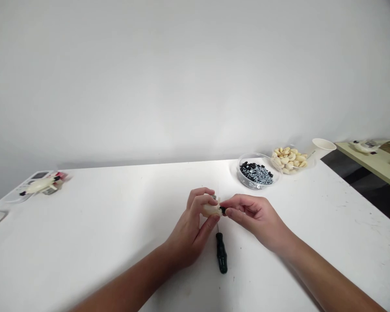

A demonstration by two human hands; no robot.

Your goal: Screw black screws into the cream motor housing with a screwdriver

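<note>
My left hand point(191, 221) grips a cream plastic part point(210, 210) between fingers and thumb. My right hand point(250, 212) pinches a small black piece point(222, 210) against the end of that part, and its fingers partly hide the join. Just below both hands, a screwdriver point(221, 253) with a dark green handle lies on the white table point(117, 208), its thin shaft pointing up toward the cream part.
Toward the back right stand a clear bowl point(256, 173) of black pieces and silver screws, a clear bowl point(289, 159) of cream curved parts, and a white paper cup point(323, 147). A cream-and-black object point(40, 185) lies at the far left. A separate pale table point(370, 162) sits beyond a gap.
</note>
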